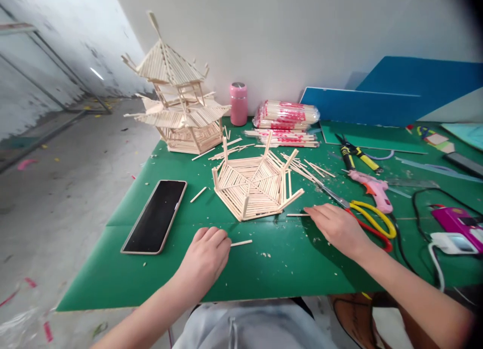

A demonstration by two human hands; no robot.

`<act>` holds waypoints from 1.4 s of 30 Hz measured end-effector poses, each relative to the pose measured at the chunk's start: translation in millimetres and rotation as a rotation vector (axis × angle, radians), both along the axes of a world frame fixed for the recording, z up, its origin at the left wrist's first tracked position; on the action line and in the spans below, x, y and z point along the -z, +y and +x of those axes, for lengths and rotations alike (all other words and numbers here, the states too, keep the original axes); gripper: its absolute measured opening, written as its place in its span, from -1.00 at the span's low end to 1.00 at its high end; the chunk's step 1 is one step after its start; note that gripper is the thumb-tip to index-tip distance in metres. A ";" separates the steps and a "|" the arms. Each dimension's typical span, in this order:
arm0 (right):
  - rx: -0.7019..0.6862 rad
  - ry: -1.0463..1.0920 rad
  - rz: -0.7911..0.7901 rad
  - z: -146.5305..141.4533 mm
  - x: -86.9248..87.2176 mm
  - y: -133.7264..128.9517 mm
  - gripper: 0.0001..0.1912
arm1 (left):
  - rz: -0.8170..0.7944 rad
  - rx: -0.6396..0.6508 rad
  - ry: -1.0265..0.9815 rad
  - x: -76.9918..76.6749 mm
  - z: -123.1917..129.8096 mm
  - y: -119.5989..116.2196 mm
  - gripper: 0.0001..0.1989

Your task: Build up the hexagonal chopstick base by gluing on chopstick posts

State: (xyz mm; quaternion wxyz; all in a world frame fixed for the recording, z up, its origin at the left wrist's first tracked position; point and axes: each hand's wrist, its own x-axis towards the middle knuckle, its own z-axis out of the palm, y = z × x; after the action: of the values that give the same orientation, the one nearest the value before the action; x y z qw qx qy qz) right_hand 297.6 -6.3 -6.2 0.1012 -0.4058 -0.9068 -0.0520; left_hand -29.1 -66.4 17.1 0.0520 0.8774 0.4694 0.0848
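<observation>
My left hand (209, 252) is closed at the front of the table around one end of a short wooden stick (241, 243), which pokes out to the right. Over on the right, my right hand (337, 228) pinches the end of another wooden stick (297, 215) lying close to the table top. Between and beyond my hands sits a hexagonal stick base (251, 183), with short posts standing at its corners, some leaning outward. Farther back on the left stands a tiered stick pagoda (181, 107). One loose stick piece (198, 194) lies left of the base.
A phone (154, 217) lies at left. Scissors (372, 220), a pink glue gun (373, 188) and yellow-black pliers (356, 155) are at right, near a magenta device (458, 225) and cables. Bagged sticks (287, 116) and a pink bottle (238, 105) stand at the back.
</observation>
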 end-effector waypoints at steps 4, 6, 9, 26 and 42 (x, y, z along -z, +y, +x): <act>-0.024 -0.009 0.005 -2.3 -7.0 3.5 -0.71 | -0.194 -0.093 -0.128 -5.3 -1.0 9.1 -0.75; -0.025 0.004 0.012 -4.5 -11.2 2.9 -0.74 | -0.385 -0.150 -0.277 -10.2 0.9 14.0 -0.80; 0.005 0.062 -0.006 -7.5 -16.2 -1.0 -0.78 | -0.763 -0.252 -0.560 -18.6 7.4 21.4 -0.86; 0.233 0.546 0.024 -11.9 -32.8 -18.2 -0.74 | -1.234 -0.454 -1.078 -22.3 23.3 34.8 -0.83; -0.088 0.496 -0.389 -72.1 -41.2 -45.5 -0.79 | -1.131 -0.507 -1.158 -27.8 56.4 9.7 -0.79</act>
State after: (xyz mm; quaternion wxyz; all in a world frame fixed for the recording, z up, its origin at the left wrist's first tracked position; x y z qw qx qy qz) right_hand 225.5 -51.8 35.1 0.2418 -0.3784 -0.8641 0.2273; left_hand 27.2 -56.7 44.9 0.6946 0.4055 0.5229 0.2822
